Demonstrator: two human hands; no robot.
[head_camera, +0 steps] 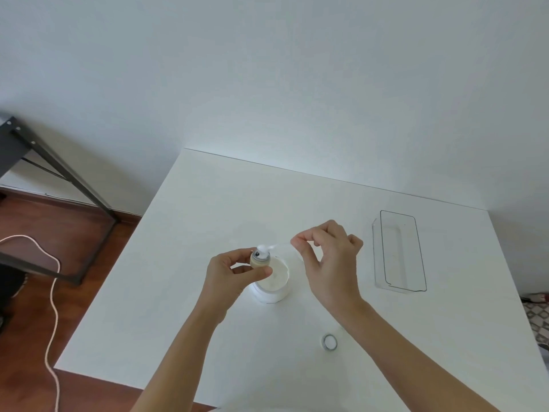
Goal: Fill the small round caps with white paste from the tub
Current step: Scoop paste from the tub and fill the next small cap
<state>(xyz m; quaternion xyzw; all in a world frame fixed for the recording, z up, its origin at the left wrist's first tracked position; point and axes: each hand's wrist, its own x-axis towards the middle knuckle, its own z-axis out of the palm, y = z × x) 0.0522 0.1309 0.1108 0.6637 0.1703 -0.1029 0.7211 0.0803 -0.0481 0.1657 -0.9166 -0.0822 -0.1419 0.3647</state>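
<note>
Head view: left hand (pixel 234 273) pinches a cap (pixel 260 259) over the tub (pixel 271 282), right hand (pixel 326 263) pinches a spatula (pixel 274 247) loaded with paste, so I'd wipe it off on the cap rim, slowly.

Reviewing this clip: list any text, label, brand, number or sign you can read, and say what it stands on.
None readable.
White tub: no print shows on its wall.
Cap held in the left hand: dark marks inside, too blurred to read.
Ring-shaped cap on the table: no lettering visible.
Clear tray: unmarked.
</note>
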